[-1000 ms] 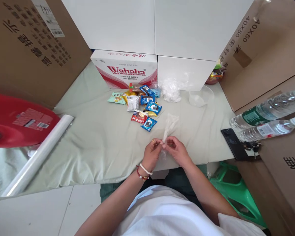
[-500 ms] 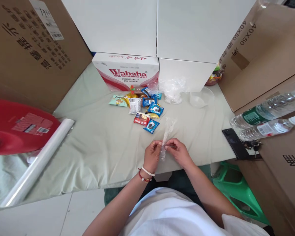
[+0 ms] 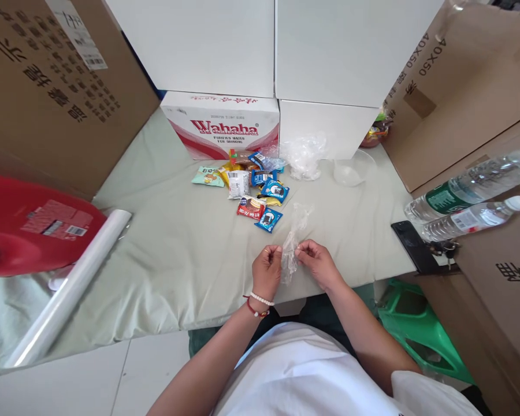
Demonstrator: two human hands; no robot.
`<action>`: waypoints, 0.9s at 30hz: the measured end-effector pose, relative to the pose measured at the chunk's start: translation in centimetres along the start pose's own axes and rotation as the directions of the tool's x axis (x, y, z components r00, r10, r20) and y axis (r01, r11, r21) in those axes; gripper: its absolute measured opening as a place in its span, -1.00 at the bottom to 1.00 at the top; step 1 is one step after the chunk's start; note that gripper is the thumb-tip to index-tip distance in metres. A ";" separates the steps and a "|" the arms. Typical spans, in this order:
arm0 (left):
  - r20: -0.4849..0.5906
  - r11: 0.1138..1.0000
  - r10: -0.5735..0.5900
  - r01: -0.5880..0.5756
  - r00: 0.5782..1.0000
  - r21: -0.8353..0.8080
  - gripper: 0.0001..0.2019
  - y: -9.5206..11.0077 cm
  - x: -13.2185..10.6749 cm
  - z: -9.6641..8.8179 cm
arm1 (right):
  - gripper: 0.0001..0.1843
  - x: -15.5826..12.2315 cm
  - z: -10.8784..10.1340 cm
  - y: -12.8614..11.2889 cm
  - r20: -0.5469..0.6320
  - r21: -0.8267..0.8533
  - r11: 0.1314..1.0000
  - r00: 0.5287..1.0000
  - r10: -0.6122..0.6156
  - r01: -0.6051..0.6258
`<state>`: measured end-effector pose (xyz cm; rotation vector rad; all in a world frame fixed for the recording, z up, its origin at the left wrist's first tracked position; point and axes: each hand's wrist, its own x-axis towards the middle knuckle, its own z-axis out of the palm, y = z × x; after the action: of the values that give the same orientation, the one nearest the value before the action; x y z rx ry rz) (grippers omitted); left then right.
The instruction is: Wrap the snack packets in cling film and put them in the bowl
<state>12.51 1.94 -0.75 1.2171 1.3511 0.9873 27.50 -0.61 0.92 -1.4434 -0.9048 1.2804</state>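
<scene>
A thin clear plastic bag hangs crumpled between my two hands above the front of the pale green cloth. My left hand, with bead bracelets at the wrist, pinches one side of its mouth. My right hand pinches the other side, a small gap apart. Just beyond the bag lies a pile of small snack packets in blue, red, yellow and white wrappers.
A Wahaha carton and white boxes stand at the back, with crumpled clear bags and a clear bowl. A film roll and red container lie left. A phone, two water bottles, cardboard boxes sit right.
My hands have drawn slightly apart, spreading the bag's lower end between them. The bag stays pinched in both hands at about the same spot.
</scene>
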 end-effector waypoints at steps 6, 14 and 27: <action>-0.149 0.985 0.065 -0.040 0.987 0.170 -0.71 -0.7 1.1 -1.8 | -0.57 -0.8 -2.4 -0.8 -0.045 0.060 0.998 0.998 0.038 -0.035; -0.141 0.951 0.070 -0.024 0.988 0.307 -0.58 -0.2 0.9 -4.2 | -0.50 -1.0 -8.2 -2.1 0.079 -0.059 0.979 0.977 0.199 -0.194; -0.187 0.981 -0.089 0.118 0.978 0.152 -0.57 -0.1 -0.7 -6.5 | -0.69 5.5 -0.6 0.9 -0.251 -0.304 0.951 0.959 -0.132 0.052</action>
<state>6.06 1.57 0.22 1.1857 1.6479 0.9445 28.97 4.29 -1.40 -1.7368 -0.9947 0.8760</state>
